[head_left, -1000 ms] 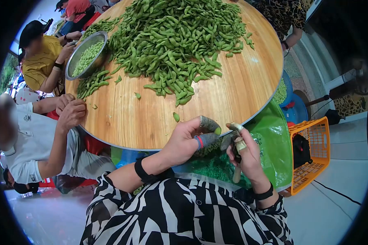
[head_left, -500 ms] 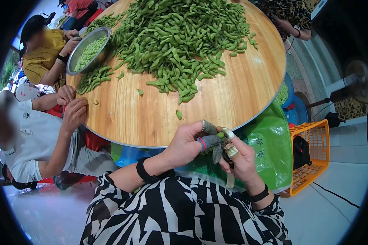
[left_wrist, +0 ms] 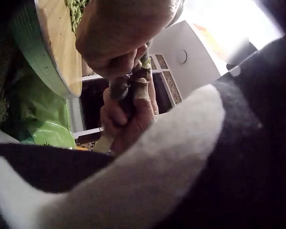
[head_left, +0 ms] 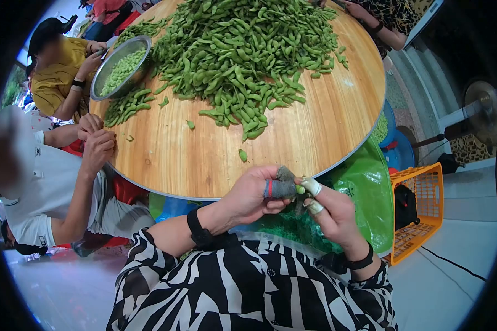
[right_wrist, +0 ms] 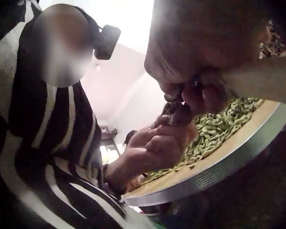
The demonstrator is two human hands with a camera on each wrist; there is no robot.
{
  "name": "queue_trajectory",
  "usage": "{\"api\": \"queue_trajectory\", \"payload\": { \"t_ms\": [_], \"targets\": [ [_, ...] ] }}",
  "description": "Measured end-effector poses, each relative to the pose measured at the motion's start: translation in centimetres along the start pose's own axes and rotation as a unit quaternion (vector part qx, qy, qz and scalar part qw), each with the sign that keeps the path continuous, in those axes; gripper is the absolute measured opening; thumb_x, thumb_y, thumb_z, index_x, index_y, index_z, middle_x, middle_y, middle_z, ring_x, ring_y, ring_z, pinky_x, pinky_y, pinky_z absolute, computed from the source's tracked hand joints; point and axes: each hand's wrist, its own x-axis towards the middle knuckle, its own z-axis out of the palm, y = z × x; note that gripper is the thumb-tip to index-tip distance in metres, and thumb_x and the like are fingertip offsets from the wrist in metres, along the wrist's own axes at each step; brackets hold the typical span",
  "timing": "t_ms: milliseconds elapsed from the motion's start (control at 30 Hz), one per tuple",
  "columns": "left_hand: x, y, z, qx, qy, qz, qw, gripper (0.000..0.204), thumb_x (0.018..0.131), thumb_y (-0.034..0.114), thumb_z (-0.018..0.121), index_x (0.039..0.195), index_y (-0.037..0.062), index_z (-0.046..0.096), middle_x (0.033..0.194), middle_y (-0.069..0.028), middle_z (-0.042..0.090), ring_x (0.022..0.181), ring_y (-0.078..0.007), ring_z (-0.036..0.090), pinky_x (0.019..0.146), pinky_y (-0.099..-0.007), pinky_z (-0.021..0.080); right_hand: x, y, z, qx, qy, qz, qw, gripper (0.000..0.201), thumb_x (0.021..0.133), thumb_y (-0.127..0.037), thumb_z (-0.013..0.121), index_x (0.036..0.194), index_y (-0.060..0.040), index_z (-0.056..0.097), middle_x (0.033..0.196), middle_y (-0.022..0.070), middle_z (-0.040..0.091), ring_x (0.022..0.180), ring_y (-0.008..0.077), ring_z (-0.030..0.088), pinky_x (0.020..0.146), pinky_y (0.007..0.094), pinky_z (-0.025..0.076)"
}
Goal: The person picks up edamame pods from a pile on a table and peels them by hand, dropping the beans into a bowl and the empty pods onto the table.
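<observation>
Over the table's near edge, my left hand [head_left: 251,193] pinches a small green soybean pod [head_left: 300,189] between thumb and forefinger, both in grey finger covers. My right hand [head_left: 337,214] meets it there, with white-wrapped thumb and forefinger pinching the pod's other side. In the left wrist view the right hand [left_wrist: 133,119] shows beneath the left, fingertips together. The right wrist view has the left hand [right_wrist: 162,148] curled up against the right; the fingers mostly hide the pod. Beyond them, a big heap of soybean pods [head_left: 237,60] covers the round wooden table [head_left: 171,157].
One loose pod [head_left: 243,155] lies just ahead of my hands. A metal bowl [head_left: 143,69] of shelled beans stands at left, beside people seated around the table. Green plastic sheeting [head_left: 364,193] hangs below the right edge, near blue basins [head_left: 400,157] and an orange crate [head_left: 436,215].
My right hand has moved left to meet the left hand, and its fingers now close on the pod. At the far right, another person's arm has shifted toward the heap.
</observation>
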Motion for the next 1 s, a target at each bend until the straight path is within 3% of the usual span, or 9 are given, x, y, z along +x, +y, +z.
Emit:
{"api": "queue_trajectory", "payload": {
  "t_ms": [100,367,467,500,600,733,833,867,1000],
  "targets": [
    [0.5,-0.3,0.2,0.048,0.019,-0.002,0.999,0.013,0.090,0.011,0.059,0.101,0.0039,0.060,0.071,-0.0044,0.054,0.048,-0.0067,0.039,0.045,-0.0208,0.029,0.0,1.0,-0.4,-0.032,-0.008,-0.041,0.999,0.044,0.081,0.006,0.054,0.125,0.0036,0.053,0.091,0.0193,0.060,0.077,0.0316,0.062,0.069,0.0346,0.050],
    [1.1,-2.1,0.0,0.371,0.040,0.061,0.926,0.013,0.088,0.003,0.056,0.101,0.0020,0.060,0.072,-0.0008,0.055,0.061,-0.0056,0.046,0.051,-0.0226,0.037,-1.7,2.1,0.9,-0.036,0.067,0.026,0.997,0.034,0.076,0.001,0.063,0.110,0.0027,0.059,0.075,0.0136,0.060,0.061,0.0276,0.060,0.056,0.0328,0.047],
    [-0.1,-1.6,-0.6,0.600,0.008,0.154,0.785,0.020,0.079,-0.001,0.058,0.098,0.0012,0.059,0.074,-0.0124,0.057,0.067,-0.0253,0.056,0.063,-0.0373,0.045,-2.7,3.0,1.1,-0.018,0.034,0.056,0.998,0.027,0.075,0.000,0.064,0.102,0.0021,0.060,0.073,0.0145,0.060,0.059,0.0266,0.060,0.054,0.0319,0.046],
    [-0.9,-1.1,-0.3,0.602,0.013,0.153,0.783,0.020,0.079,-0.001,0.058,0.098,0.0012,0.059,0.074,-0.0124,0.057,0.067,-0.0253,0.056,0.063,-0.0373,0.045,-2.5,3.2,0.9,-0.014,0.033,0.053,0.998,0.027,0.075,0.000,0.064,0.102,0.0021,0.060,0.073,0.0145,0.060,0.059,0.0266,0.060,0.054,0.0319,0.046],
    [-3.7,1.0,-0.3,0.753,0.048,0.261,0.602,0.014,0.069,0.002,0.063,0.082,0.0035,0.056,0.083,-0.0148,0.051,0.078,-0.0346,0.056,0.063,-0.0412,0.046,-2.1,2.9,-0.1,-0.088,-0.015,0.055,0.994,0.024,0.076,0.000,0.064,0.099,0.0023,0.059,0.076,0.0151,0.060,0.062,0.0269,0.061,0.055,0.0320,0.046],
    [-7.6,5.9,-4.1,0.900,0.234,0.129,0.343,0.026,0.065,0.002,0.062,0.090,0.0064,0.058,0.093,-0.0138,0.054,0.096,-0.0345,0.054,0.074,-0.0439,0.043,-2.8,3.4,-0.2,-0.049,0.008,0.066,0.997,0.024,0.077,0.000,0.063,0.101,0.0023,0.059,0.077,0.0147,0.061,0.062,0.0269,0.061,0.056,0.0320,0.047],
    [-6.8,6.8,-4.0,0.881,0.218,0.279,0.314,0.032,0.063,0.001,0.062,0.095,0.0063,0.060,0.099,-0.0129,0.055,0.100,-0.0327,0.052,0.079,-0.0426,0.042,-2.4,2.6,-0.4,-0.032,0.000,0.085,0.996,0.022,0.079,-0.002,0.063,0.101,0.0020,0.059,0.077,0.0150,0.061,0.063,0.0270,0.060,0.058,0.0313,0.047],
    [-6.1,6.8,-3.9,0.862,0.162,0.284,0.387,0.038,0.063,0.000,0.066,0.100,0.0045,0.061,0.102,-0.0131,0.057,0.101,-0.0327,0.053,0.085,-0.0409,0.044,-2.0,2.2,-0.3,-0.002,-0.022,0.104,0.994,0.022,0.081,-0.003,0.061,0.102,0.0024,0.058,0.077,0.0137,0.061,0.064,0.0252,0.061,0.059,0.0309,0.048],
    [-1.8,5.6,-4.7,0.843,0.049,0.319,0.430,0.038,0.064,-0.004,0.062,0.100,0.0019,0.058,0.103,-0.0147,0.054,0.098,-0.0343,0.053,0.079,-0.0386,0.047,-0.5,0.6,-0.1,0.136,-0.052,0.156,0.977,0.024,0.090,-0.008,0.050,0.111,0.0029,0.055,0.074,0.0077,0.058,0.061,0.0147,0.056,0.056,0.0266,0.045]
  ]
}}
